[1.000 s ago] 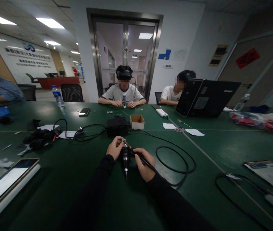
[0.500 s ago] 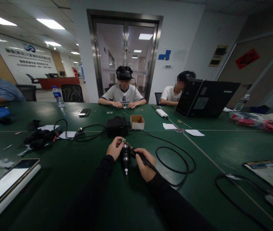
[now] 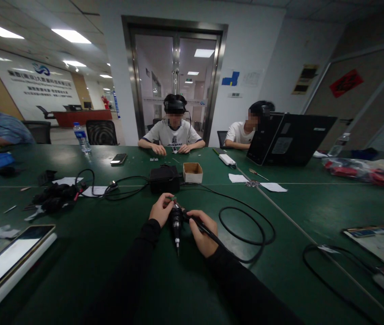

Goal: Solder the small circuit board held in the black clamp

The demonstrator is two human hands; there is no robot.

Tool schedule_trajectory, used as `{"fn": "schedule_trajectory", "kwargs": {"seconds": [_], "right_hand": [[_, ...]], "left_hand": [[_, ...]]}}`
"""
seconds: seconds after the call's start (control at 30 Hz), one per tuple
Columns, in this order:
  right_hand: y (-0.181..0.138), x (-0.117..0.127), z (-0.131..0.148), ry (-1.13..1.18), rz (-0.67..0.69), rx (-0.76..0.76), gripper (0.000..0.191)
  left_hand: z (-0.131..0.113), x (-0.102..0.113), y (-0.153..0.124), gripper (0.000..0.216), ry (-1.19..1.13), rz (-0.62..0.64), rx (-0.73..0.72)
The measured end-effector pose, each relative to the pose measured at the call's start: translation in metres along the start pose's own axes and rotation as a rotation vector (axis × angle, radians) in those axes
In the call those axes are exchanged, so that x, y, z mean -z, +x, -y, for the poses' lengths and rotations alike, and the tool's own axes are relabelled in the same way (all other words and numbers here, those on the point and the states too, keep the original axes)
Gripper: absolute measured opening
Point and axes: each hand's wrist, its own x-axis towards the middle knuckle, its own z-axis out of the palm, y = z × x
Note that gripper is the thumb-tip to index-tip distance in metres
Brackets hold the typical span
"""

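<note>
My left hand (image 3: 161, 209) is curled around the top of a dark cylindrical tool-like part (image 3: 176, 224) that lies on the green table with its thin metal tip toward me. A small green piece (image 3: 174, 199) sits at its far end by my fingertips. My right hand (image 3: 201, 229) is closed on a black pen-shaped corded tool (image 3: 201, 226), its tip touching the dark part's upper end. Its cable (image 3: 246, 225) loops off to the right. Both sleeves are black.
A black power box (image 3: 164, 178) and a small cardboard box (image 3: 192, 172) stand just beyond my hands. Tangled black cables and parts (image 3: 54, 197) lie left, a tablet (image 3: 9, 262) near left. Other people sit across, behind a laptop (image 3: 288, 138). Papers and a screwdriver (image 3: 259, 174) lie right.
None beyond a slight shift of the view; both hands keep their hold in the same place.
</note>
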Motion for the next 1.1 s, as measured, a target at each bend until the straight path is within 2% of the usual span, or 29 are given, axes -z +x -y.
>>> {"fn": "schedule_trajectory", "kwargs": {"seconds": [0.23,0.57,1.1], "right_hand": [[0.0010,0.0009,0.0009,-0.010,-0.048,0.000,0.015],[0.0005,-0.0004,-0.0011,0.009,-0.031,-0.023,0.015],[0.0020,-0.0004,-0.0069,0.046,-0.085,-0.090,0.015]], "left_hand": [[-0.0007,-0.0017,0.0011,0.021,-0.005,-0.004,0.022],[0.0009,-0.0021,0.0018,0.021,0.005,0.008,0.022],[-0.0081,0.0030,0.0053,0.024,0.280,0.058,0.180]]}}
